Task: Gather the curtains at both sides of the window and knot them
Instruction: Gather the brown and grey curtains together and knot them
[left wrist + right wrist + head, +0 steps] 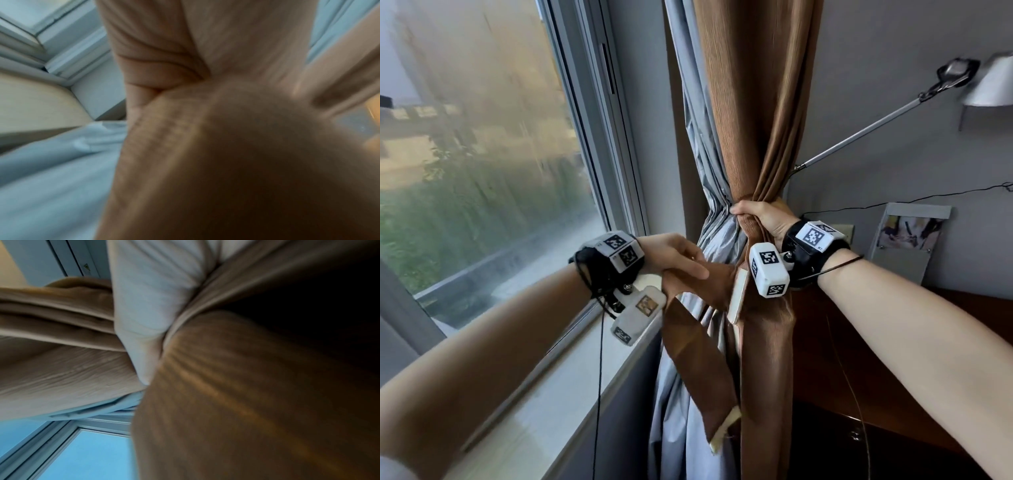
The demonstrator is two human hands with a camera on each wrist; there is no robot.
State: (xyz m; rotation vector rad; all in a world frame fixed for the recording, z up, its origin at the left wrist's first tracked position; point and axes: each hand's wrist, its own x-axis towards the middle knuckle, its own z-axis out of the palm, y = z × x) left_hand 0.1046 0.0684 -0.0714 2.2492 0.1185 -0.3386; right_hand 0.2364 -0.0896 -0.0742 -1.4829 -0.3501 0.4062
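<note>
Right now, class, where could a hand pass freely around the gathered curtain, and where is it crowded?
Free: the window sill left of the curtain, and the bare wall above the lamp arm. Crowded: the gather, where the right hand grips the curtain and the left hand holds the tie band.

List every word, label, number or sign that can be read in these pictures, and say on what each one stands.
No text can be read with certainty.
Black-and-white square code markers on the white camera blocks of the left wrist and right wrist: patterns only; tiny characters beside them are too small to read.
Small triangular sign on the grey window frame: too blurred to read.
Grey-framed picture on the wall: no legible text.
</note>
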